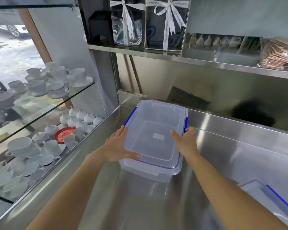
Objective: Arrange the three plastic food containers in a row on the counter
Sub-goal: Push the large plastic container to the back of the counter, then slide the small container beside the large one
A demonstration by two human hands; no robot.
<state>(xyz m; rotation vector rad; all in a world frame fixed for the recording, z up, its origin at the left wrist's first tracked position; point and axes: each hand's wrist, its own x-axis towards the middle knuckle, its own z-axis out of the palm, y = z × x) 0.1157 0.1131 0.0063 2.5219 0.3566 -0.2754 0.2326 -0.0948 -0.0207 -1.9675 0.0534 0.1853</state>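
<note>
Clear lidded plastic container w/ blue clips (pixel 154 138) sits between my left hand (pixel 117 146) & right hand (pixel 185 141), both clamped on its sides; long axis points away from me.

Bare forearms, left hand (pixel 118 146) and right hand (pixel 185 141) unadorned (no sleeves visible).

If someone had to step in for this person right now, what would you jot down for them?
Left hand: flat against the left side of the lidded container, thumb on the lid.
Right hand: gripping its right side by the blue clip.
That clear container sits on the steel counter, near the back wall.
A second container shows only as a corner at the lower right edge. The third is out of view.
Done: one container seems placed, hands not released.
Left: let go, then line up the other two beside it.
</note>
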